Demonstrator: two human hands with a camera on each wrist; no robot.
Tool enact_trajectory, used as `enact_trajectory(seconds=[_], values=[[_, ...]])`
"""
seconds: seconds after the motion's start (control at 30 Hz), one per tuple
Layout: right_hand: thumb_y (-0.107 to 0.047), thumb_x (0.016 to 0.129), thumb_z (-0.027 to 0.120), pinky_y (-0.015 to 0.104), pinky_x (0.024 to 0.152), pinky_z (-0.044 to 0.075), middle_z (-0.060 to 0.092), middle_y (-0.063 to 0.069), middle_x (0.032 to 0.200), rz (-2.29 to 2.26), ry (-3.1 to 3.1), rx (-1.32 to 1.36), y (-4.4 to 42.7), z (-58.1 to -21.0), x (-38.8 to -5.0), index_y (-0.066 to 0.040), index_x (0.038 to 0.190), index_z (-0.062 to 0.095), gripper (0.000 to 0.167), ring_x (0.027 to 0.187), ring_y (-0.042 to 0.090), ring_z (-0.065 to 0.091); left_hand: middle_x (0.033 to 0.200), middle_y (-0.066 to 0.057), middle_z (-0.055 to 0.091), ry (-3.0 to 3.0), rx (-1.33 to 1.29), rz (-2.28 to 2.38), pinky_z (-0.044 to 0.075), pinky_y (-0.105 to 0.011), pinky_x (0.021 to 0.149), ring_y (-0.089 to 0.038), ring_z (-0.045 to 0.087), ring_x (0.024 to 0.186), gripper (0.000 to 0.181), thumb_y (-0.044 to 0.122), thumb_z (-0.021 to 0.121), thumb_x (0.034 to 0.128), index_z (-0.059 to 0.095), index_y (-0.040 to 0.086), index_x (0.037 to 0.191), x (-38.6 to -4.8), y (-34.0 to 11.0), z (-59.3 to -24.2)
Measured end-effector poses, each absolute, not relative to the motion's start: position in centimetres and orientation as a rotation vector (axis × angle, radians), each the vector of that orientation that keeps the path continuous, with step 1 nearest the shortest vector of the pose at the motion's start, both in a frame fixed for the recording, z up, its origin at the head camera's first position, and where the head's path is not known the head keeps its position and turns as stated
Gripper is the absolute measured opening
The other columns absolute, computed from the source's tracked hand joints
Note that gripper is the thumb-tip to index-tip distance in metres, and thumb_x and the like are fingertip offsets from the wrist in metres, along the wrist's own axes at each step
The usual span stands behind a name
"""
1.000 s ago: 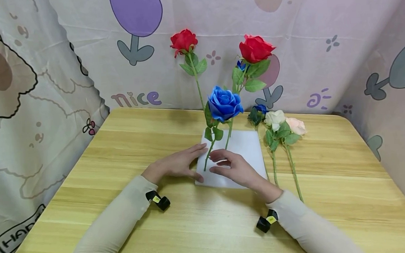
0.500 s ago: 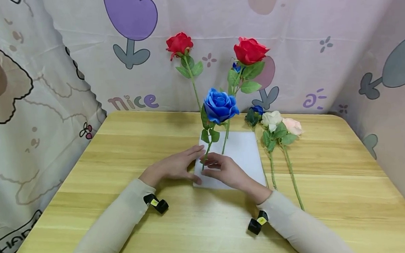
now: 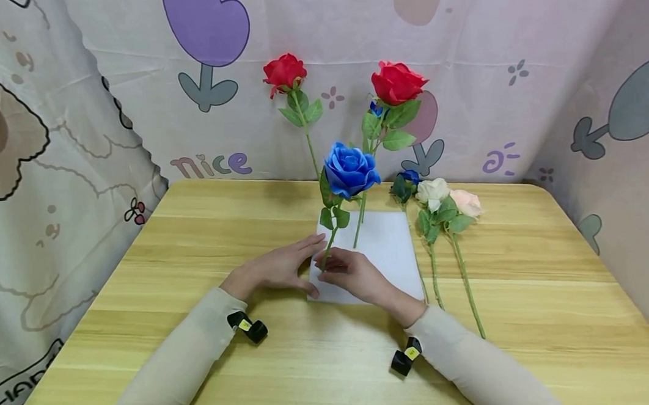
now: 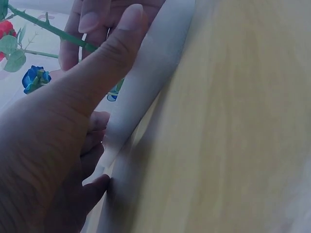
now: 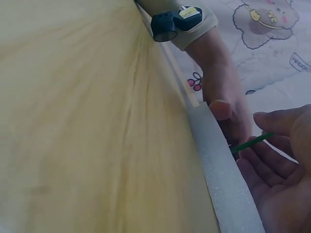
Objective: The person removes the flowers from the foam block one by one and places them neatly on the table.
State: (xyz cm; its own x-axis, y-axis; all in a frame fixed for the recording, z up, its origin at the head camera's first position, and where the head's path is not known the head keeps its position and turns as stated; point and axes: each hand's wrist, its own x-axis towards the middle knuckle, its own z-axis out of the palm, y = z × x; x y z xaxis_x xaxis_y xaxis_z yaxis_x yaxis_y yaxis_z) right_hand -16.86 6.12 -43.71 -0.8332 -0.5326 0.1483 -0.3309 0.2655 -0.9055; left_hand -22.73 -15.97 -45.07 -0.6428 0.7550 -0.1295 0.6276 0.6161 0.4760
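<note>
Right fingers (image 3: 336, 255) closer in, pinching blue rose (image 3: 350, 170)

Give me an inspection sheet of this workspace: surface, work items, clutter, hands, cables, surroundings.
Surface: wood-grain table bearing a white slab.
Work items: blue rose near-upright over the slab's left side; two red roses upright behind; white rose, pale pink rose and dark blue rose lying at right.
Clutter: nothing seen.
Hands: left hand at the slab's left edge; right hand at the blue rose's stem, pinch unclear.
Cables: nothing seen.
Surroundings: printed cloth behind and left.
</note>
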Motion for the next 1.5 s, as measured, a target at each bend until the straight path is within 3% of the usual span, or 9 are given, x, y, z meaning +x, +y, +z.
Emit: enact_trajectory(seconds=[0.3, 0.7, 0.97, 1.5], values=[[-0.010, 0.094, 0.066, 0.027, 0.085, 0.054, 0.071, 0.008, 0.107, -1.518, 2.424, -0.905, 6.2, -43.8, -17.6, -0.005, 0.109, 0.068, 0.016, 0.100, 0.017, 0.068, 0.164, 0.006, 0.004, 2.535, 1.114, 0.547, 0.025, -0.036, 0.115, -0.015, 0.013, 0.147, 0.119, 0.078, 0.066, 0.0685, 0.017, 0.018, 0.158, -22.6, -16.0, -44.8], [-0.010, 0.094, 0.066, 0.026, 0.079, 0.054, 0.073, 0.002, 0.098, -1.385, 2.447, -0.891, 6.7, -43.2, -18.2, -0.006, 0.103, 0.071, 0.011, 0.092, 0.010, 0.068, 0.164, 0.004, 0.003, 2.533, 1.105, 0.542, 0.027, -0.040, 0.115, -0.019, 0.015, 0.147, 0.120, 0.076, 0.067, 0.0695, 0.015, 0.015, 0.158, -22.5, -16.0, -44.6], [-0.012, 0.095, 0.065, 0.025, 0.078, 0.053, 0.073, -0.006, 0.098, -1.407, 2.517, -0.899, 6.6, -43.8, -18.0, -0.012, 0.104, 0.075, 0.014, 0.090, 0.005, 0.066, 0.164, 0.005, 0.004, 2.531, 1.060, 0.547, 0.026, -0.036, 0.115, -0.014, 0.013, 0.147, 0.119, 0.076, 0.067, 0.0687, 0.012, 0.020, 0.158, -22.5, -15.9, -44.6], [-0.009, 0.095, 0.063, 0.025, 0.079, 0.055, 0.074, 0.003, 0.104, -1.503, 2.521, -0.858, 6.4, -43.8, -17.6, -0.007, 0.105, 0.076, 0.016, 0.094, 0.010, 0.068, 0.164, 0.007, 0.007, 2.535, 1.090, 0.572, 0.027, -0.031, 0.114, -0.012, 0.018, 0.145, 0.118, 0.076, 0.067, 0.0686, 0.016, 0.019, 0.158, -22.7, -15.9, -44.8]])
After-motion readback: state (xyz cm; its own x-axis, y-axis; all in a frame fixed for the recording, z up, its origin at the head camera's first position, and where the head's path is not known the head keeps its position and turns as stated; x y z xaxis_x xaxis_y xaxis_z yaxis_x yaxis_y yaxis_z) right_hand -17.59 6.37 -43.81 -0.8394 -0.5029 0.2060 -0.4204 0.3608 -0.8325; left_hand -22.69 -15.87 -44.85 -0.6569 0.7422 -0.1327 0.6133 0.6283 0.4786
